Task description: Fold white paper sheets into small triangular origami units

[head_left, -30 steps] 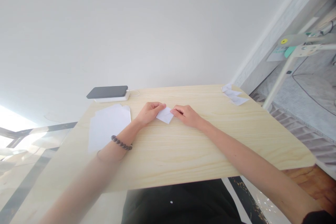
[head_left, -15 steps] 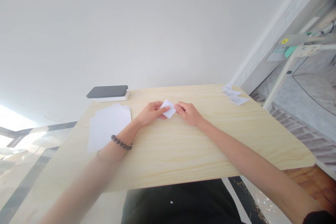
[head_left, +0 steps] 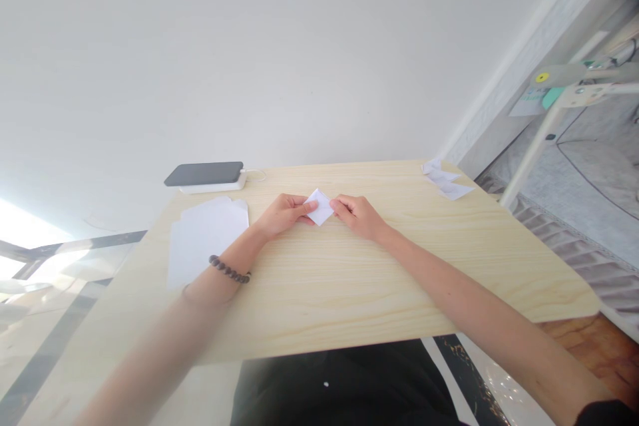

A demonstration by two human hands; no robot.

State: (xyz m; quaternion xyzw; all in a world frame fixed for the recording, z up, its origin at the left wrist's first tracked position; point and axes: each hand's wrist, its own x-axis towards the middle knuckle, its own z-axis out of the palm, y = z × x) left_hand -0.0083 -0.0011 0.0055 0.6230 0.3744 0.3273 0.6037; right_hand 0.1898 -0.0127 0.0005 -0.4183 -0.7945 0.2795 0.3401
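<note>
Between my hands, above the middle of the table, is a small white folded paper [head_left: 319, 212] in a diamond shape. My left hand [head_left: 285, 214] pinches its left corner, thumb on top and fingers beneath. At the right corner, my right hand [head_left: 357, 214] is closed on the paper between thumb and curled index finger. A dark beaded bracelet [head_left: 229, 269] circles my left wrist. Finer creases in the paper are too small to make out.
A stack of white paper sheets [head_left: 204, 236] lies left of my left forearm. Behind it, a dark phone [head_left: 204, 174] rests on a white block with a cable. Several folded papers [head_left: 446, 181] sit at the table's [head_left: 319, 293] far right, near the wall [head_left: 309, 66].
My left thumb has slid slightly left toward the paper's edge, uncovering more of its face. My right hand stays almost still at the right corner.
</note>
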